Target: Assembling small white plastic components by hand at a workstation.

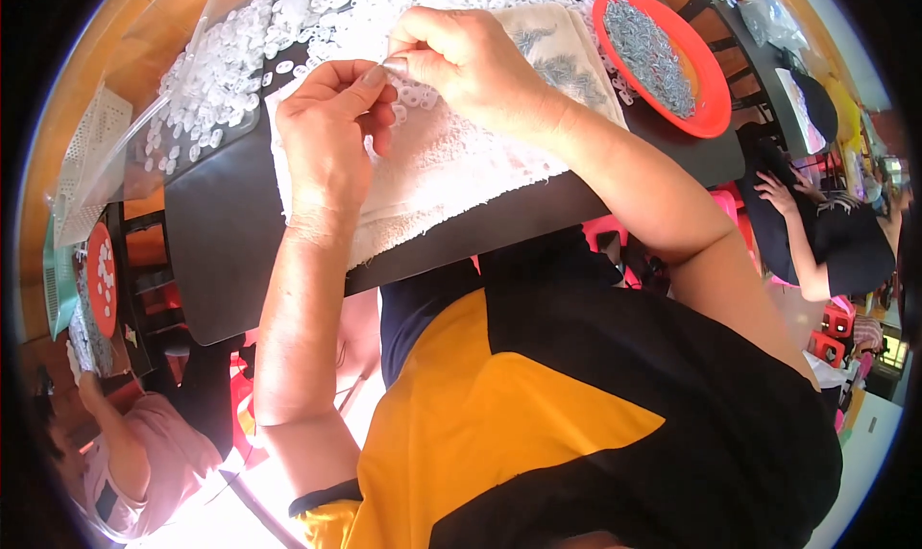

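Observation:
My left hand [328,117] and my right hand [471,67] meet above a white towel [447,174], thumb and fingers of each pinched together. Their fingertips touch around something tiny and pale, too small to make out. On the towel just beneath them lie several small white plastic pieces with holes [415,95]. Thin grey metal pins [573,76] are spread on the towel to the right of my right hand. A heap of the same white pieces [226,64] covers the far left of the dark table [216,246].
A red plate [713,93] full of grey metal pins stands to the right of the towel. At the left are a white perforated basket [96,155] and a person in a pink top [163,453]. Another person in dark clothes [840,242] sits at the right.

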`<state>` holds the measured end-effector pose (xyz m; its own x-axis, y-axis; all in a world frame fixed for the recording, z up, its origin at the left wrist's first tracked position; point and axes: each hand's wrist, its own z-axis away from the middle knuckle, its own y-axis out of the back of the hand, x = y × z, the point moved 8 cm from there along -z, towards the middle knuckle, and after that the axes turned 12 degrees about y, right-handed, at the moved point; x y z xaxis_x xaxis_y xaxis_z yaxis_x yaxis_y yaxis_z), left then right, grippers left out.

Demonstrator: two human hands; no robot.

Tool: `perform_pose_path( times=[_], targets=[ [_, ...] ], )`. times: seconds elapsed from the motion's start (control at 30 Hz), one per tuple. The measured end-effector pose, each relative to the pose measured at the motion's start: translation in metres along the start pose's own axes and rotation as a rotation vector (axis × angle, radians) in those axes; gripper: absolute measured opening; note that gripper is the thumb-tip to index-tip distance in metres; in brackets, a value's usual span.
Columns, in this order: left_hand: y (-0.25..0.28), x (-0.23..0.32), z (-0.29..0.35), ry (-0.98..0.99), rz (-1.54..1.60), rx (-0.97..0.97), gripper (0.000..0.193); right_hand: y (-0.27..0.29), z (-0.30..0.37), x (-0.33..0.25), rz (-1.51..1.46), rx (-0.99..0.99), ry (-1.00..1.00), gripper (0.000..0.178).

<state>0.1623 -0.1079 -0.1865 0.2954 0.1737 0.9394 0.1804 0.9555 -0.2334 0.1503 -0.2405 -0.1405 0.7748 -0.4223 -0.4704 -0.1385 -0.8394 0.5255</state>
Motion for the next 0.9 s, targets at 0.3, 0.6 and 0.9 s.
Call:
perform_pose_path(
  times=[0.3,0.6,0.9],
  targets=[
    [0.001,0.005,0.002,-0.083,0.051,0.013,0.010,-0.004,0.006,0.004,-0.366,0.085,-0.246,0.010],
    [0.002,0.008,0.004,-0.076,0.003,0.031,0.014,0.005,-0.004,0.002,-0.044,-0.035,-0.117,0.009],
    [-0.003,0.006,0.004,-0.045,0.001,-0.010,0.014,0.001,0.000,0.004,-0.046,-0.043,-0.088,0.004]
  ],
)
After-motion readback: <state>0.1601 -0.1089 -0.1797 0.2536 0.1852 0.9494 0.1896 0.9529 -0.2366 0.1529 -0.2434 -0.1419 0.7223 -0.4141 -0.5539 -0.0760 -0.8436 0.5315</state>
